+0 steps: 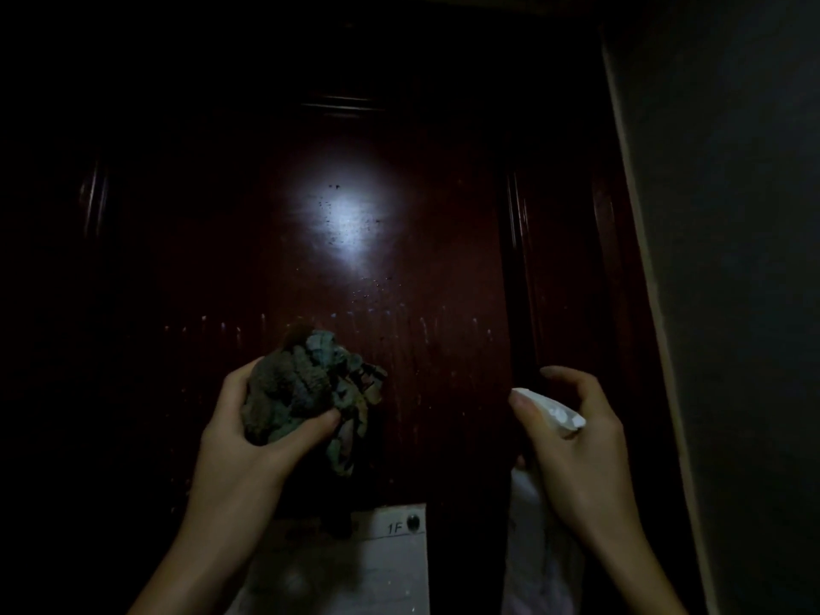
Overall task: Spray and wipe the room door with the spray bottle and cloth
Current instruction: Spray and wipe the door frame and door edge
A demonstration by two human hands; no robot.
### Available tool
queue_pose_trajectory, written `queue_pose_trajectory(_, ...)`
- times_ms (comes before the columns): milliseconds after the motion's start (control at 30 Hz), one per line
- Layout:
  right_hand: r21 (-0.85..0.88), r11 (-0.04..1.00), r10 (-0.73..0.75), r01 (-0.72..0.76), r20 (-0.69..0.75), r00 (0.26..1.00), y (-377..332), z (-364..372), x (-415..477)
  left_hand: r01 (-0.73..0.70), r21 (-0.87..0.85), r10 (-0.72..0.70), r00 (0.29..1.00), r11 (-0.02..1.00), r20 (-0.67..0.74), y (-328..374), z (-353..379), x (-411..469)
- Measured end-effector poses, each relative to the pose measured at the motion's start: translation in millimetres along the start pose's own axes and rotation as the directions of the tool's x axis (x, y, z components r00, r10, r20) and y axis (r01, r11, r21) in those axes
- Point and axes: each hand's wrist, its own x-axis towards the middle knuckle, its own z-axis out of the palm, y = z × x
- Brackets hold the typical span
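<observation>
A dark red wooden door fills the view in dim light, with a bright reflection at its middle and wet drops and streaks running down below it. My left hand grips a bunched grey-green cloth, held close in front of the door's lower middle. My right hand holds a white spray bottle by its head, nozzle pointing left at the door, forefinger raised above the trigger. The bottle's pale body hangs below my hand.
A white paper sheet marked "1F" is fixed to the door below the cloth. The door frame and a grey wall stand close on the right. The left side is too dark to read.
</observation>
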Motion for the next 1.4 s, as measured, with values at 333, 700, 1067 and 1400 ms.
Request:
queue_pose_trajectory(333,-0.020,0.998,-0.053,0.052,-0.081,0.995,-9,-14,30,0.005,-0.036,-0.005,1.000,0.999,0.001,7,11,14)
queue_pose_trajectory(700,0.087,0.996,-0.037,0.037,0.006,0.999,-14,-17,38,-0.010,-0.033,0.010,1.000,0.999,-0.004,9,15,14)
queue_pose_trajectory(1067,0.151,0.984,-0.104,0.095,0.055,0.993,-29,1,41,-0.004,0.021,0.005,0.997,1.000,-0.079,16,-16,9)
queue_pose_trajectory(1400,0.173,0.983,-0.081,0.061,0.108,0.991,-36,20,40,0.026,0.041,-0.021,0.992,0.999,-0.126,35,-42,-3)
